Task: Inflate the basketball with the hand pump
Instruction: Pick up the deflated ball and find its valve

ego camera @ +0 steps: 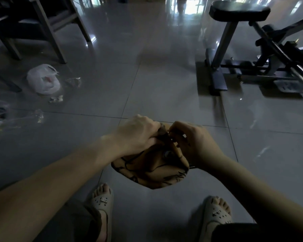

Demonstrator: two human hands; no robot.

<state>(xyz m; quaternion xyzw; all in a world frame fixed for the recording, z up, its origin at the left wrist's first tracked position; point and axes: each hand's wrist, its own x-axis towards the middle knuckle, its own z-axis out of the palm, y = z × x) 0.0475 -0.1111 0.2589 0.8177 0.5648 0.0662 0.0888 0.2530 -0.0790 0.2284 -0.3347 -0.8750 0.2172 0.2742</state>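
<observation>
Early stage: limp, crumpled orange rubber basketball (152, 170) is held just ahead of the beige slippers (101, 201). Left hand (138, 131) grips its top fold. Right hand (191, 142) pinches a small dark piece (171, 137) there, possibly the needle. No pumping yet, judging by the shape.

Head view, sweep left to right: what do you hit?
White plastic bag → left hand, gripping the deflated basketball → right hand → exercise bench.

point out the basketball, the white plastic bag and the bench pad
basketball (147, 173): head view, crumpled lower panel
white plastic bag (43, 80): head view, bag's middle
bench pad (239, 10): head view, top cushion surface
</observation>
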